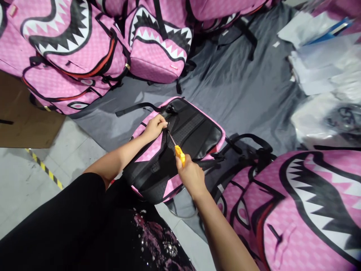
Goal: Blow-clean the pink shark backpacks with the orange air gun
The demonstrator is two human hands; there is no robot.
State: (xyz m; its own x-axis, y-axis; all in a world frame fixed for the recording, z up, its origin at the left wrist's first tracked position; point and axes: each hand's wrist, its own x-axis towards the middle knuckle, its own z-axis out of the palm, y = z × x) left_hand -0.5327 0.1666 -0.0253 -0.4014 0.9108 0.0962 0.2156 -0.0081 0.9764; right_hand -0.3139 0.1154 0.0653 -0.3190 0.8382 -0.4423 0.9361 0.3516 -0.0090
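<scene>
One backpack (180, 146) lies back-up, with four more pink ones around it. Left hand (154, 127) pinches its strap. Right hand (191, 175) grips one yellow tool (179, 152).

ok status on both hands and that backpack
Left hand pinching at backpack top edge. Right hand gripping yellow-handled tool, tip near left fingers. Nothing in between.

Head view, looking forward and down

One camera worn on the person's head looks steeply down, close over the pink backpack (180, 146) on their lap; grey floor sheet (239, 86) spreads beyond it.
</scene>
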